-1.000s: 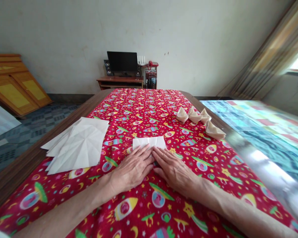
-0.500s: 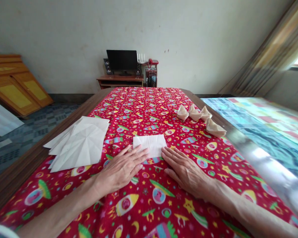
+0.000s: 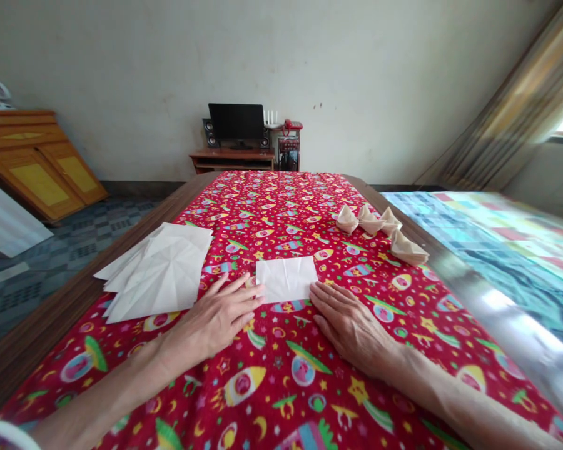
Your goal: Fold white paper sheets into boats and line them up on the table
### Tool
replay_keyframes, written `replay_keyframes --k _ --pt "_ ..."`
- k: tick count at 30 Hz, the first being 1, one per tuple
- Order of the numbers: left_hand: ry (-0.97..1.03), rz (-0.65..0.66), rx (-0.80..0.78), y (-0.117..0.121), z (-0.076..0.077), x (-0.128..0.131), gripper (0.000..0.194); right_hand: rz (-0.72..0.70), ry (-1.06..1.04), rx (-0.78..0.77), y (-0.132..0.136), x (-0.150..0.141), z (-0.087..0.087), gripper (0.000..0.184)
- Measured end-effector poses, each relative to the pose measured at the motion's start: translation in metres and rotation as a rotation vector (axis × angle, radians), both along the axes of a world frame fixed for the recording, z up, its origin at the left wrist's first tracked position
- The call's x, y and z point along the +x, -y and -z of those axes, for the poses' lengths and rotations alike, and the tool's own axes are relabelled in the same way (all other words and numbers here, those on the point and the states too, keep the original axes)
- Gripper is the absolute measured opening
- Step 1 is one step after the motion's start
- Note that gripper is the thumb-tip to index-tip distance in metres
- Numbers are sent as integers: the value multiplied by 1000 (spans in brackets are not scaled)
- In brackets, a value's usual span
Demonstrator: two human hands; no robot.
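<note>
A white sheet of paper (image 3: 286,279), folded into a rectangle with creases fanning from its top middle, lies flat before me. My left hand (image 3: 228,307) rests palm down at its left edge, fingers spread, the fingertips by the lower left corner. At the opposite side my right hand (image 3: 344,315) lies flat, its fingertips touching the lower right corner. Neither hand grasps anything. To the left is a fanned stack of creased paper sheets (image 3: 164,275). Several folded paper shapes (image 3: 407,248) stand in a group at the right.
A red patterned cloth (image 3: 281,212) covers most of the wooden table (image 3: 42,334). Beyond its far end stand a black monitor (image 3: 237,122) and a red telephone (image 3: 291,127). A wooden cabinet (image 3: 37,162) is at the left; a bed with a patterned cover (image 3: 478,250) is at the right.
My left hand has slid left off the folded paper to its edge, fingers spreading. My right hand stays by the right corner. The whole view has shifted slightly.
</note>
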State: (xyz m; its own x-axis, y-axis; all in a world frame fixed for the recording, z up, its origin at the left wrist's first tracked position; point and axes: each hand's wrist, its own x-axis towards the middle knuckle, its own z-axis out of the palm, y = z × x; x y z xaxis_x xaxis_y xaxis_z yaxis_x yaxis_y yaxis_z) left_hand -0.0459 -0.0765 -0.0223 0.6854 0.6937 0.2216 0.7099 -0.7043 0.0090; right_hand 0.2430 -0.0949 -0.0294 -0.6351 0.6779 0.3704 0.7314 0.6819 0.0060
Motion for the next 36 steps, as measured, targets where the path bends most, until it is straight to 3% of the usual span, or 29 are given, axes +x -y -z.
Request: replay_keyframes --k 4,8,16,21,31,36 --pt "45 9 -4 -14 2 23 37 1 2 47 -13 -12 0 29" --pt "46 12 -10 -26 3 42 42 -49 135 72 -27 -31 -5 22" --pt "36 -73 -57 -20 -1 39 49 -104 251 155 -23 -61 -12 11" --pt "114 -59 65 -18 3 41 37 -67 245 234 -21 -62 -7 14" --pt "209 -14 182 -25 7 38 33 26 165 183 -24 -49 -15 17" --pt "176 13 186 -34 3 27 41 -126 -138 84 -31 -30 -15 22"
